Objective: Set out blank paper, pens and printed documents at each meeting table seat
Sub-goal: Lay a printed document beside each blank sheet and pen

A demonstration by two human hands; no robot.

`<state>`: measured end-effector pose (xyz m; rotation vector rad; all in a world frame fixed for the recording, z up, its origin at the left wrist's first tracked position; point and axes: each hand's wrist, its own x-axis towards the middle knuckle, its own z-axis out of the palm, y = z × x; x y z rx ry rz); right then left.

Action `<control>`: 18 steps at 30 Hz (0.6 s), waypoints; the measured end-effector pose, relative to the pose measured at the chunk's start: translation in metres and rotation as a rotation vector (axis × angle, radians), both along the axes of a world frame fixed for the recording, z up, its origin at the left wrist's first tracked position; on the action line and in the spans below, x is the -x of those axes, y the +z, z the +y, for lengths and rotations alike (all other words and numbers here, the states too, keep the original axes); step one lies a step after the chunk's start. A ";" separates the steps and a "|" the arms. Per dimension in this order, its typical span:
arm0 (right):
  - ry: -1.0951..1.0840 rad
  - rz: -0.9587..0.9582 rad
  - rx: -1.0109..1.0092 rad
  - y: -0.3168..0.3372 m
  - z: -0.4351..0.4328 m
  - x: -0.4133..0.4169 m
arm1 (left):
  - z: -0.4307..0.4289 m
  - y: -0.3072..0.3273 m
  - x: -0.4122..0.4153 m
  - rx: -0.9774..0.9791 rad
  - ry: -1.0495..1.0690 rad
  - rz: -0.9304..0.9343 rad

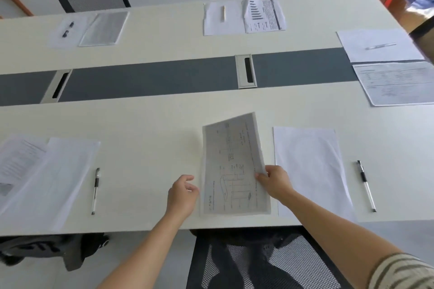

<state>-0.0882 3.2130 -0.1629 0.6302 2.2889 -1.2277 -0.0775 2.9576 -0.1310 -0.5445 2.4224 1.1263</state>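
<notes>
Fingers (259, 177) of the right hand (274, 182) are pinching the right edge of a printed document (231, 166), a diagram sheet lying on the meeting table (150, 122), far end lifted a bit. Left hand (182, 195) hangs loosely curled just left of it, gripping nothing. Blank paper (310, 169) and a pen (366, 185) sit to the right. Print's too blurry to read, and the left seat's papers (35, 171) are cut off.

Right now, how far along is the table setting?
Four seats look set, e.g. the far seat with its pen and printed chart. At the near seat, blank paper and a pen lie ready; the right hand is laying the printed document, the left hand open beside it.
</notes>
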 end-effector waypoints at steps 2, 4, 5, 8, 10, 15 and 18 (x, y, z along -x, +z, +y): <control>0.009 -0.057 -0.027 -0.011 -0.002 0.004 | 0.000 -0.005 -0.014 0.067 -0.061 -0.014; 0.024 -0.093 -0.050 -0.019 -0.003 0.006 | 0.002 -0.011 -0.027 0.116 -0.153 -0.051; 0.034 -0.109 -0.063 -0.023 -0.003 0.006 | 0.004 -0.015 -0.032 0.139 -0.204 -0.063; 0.101 -0.143 -0.172 -0.023 0.002 0.006 | 0.013 -0.026 -0.043 0.216 -0.369 -0.052; 0.130 -0.083 -0.322 -0.018 0.013 -0.001 | 0.020 -0.031 -0.044 0.272 -0.470 -0.013; 0.213 0.037 -0.603 -0.017 0.076 -0.046 | 0.034 -0.045 -0.036 0.411 -0.680 0.116; 0.383 -0.125 -0.631 -0.029 0.101 -0.071 | 0.038 -0.055 -0.032 0.484 -0.751 0.115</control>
